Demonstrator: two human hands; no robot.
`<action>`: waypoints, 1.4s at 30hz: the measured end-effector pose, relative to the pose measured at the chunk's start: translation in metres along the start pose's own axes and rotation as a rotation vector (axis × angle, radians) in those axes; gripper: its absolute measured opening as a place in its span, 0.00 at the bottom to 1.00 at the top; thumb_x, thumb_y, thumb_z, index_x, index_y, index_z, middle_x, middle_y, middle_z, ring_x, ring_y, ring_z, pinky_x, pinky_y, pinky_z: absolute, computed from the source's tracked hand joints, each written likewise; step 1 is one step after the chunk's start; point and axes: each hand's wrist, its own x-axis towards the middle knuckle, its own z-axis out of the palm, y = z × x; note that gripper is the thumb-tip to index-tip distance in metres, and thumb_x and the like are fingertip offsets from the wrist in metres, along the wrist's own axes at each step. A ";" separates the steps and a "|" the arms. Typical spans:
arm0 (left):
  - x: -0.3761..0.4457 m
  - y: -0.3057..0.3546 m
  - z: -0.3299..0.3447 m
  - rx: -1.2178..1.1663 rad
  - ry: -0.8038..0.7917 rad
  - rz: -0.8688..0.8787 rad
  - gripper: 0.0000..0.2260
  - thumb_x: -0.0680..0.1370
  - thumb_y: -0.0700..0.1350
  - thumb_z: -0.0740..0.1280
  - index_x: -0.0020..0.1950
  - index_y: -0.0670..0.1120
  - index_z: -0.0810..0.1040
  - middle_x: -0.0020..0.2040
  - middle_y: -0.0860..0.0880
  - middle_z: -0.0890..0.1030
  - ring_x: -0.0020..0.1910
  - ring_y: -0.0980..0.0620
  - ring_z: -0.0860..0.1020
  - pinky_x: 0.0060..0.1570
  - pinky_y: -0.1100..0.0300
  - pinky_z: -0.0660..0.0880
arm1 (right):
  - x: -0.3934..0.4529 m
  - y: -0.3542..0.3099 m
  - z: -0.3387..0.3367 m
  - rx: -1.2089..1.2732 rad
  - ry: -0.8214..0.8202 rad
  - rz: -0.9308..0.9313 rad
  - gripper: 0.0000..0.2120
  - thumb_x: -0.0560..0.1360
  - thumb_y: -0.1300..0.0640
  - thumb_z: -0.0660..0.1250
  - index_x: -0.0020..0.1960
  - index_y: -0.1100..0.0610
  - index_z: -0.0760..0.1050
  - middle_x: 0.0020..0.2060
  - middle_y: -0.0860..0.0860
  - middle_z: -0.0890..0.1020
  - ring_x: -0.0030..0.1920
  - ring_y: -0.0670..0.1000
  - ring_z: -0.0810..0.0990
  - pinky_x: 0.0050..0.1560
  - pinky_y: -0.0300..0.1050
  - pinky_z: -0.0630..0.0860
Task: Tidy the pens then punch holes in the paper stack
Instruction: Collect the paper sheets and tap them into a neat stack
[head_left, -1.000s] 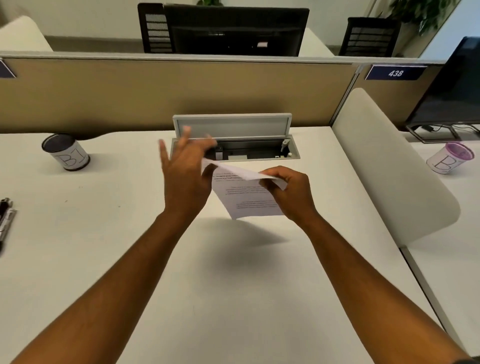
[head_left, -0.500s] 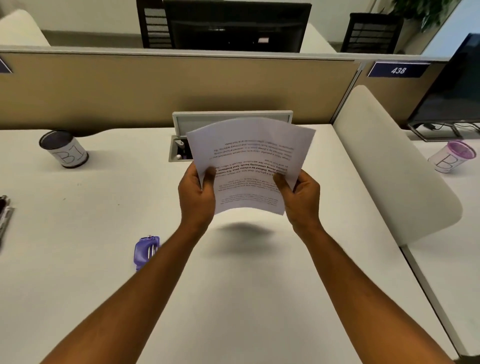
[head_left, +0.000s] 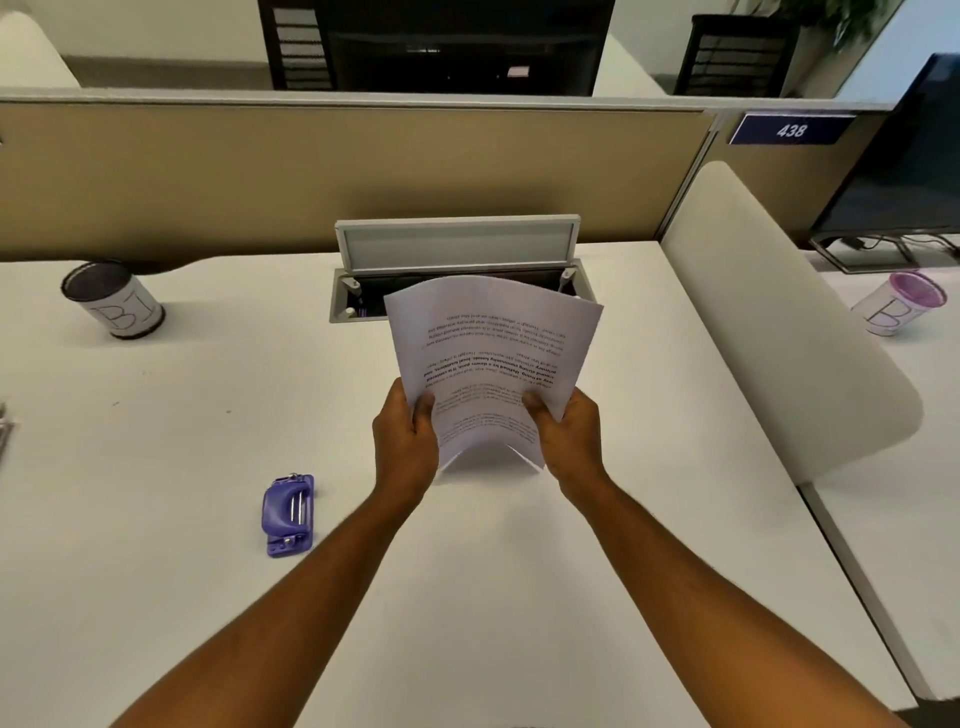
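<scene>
I hold a stack of printed white paper upright above the middle of the white desk, its text upside down to me. My left hand grips its lower left edge and my right hand grips its lower right edge, thumbs on the front sheet. The lower part of the stack bows toward me. A purple hole punch lies flat on the desk to the left of my left forearm. Pens are barely visible at the far left edge.
A dark-rimmed cup marked "BI" stands at the back left. An open cable tray with a raised lid sits behind the paper. A white divider bounds the desk on the right; a purple-rimmed cup stands beyond it.
The paper went from a loose one-hand hold to an upright two-hand grip, then came lower and nearer to me. The hole punch came into view as my left arm shifted.
</scene>
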 end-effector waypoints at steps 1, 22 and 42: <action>-0.001 -0.003 0.000 0.011 0.004 -0.018 0.11 0.85 0.41 0.58 0.66 0.49 0.73 0.57 0.51 0.79 0.53 0.54 0.79 0.46 0.66 0.80 | 0.000 0.002 0.000 -0.001 0.007 0.011 0.10 0.78 0.57 0.72 0.59 0.50 0.81 0.51 0.45 0.86 0.52 0.51 0.86 0.48 0.43 0.84; 0.053 0.035 -0.031 0.525 -0.131 0.291 0.08 0.80 0.49 0.66 0.53 0.44 0.76 0.45 0.49 0.81 0.42 0.51 0.79 0.38 0.63 0.75 | 0.038 -0.058 -0.016 -0.356 0.229 -0.296 0.48 0.69 0.56 0.82 0.79 0.50 0.57 0.74 0.54 0.67 0.72 0.52 0.71 0.64 0.42 0.73; 0.063 0.001 -0.066 -0.181 -0.147 -0.210 0.31 0.78 0.43 0.72 0.78 0.51 0.62 0.75 0.47 0.72 0.72 0.47 0.73 0.71 0.44 0.70 | 0.042 -0.045 -0.058 -0.053 -0.119 -0.048 0.09 0.73 0.58 0.77 0.52 0.50 0.82 0.47 0.48 0.88 0.46 0.55 0.88 0.48 0.54 0.85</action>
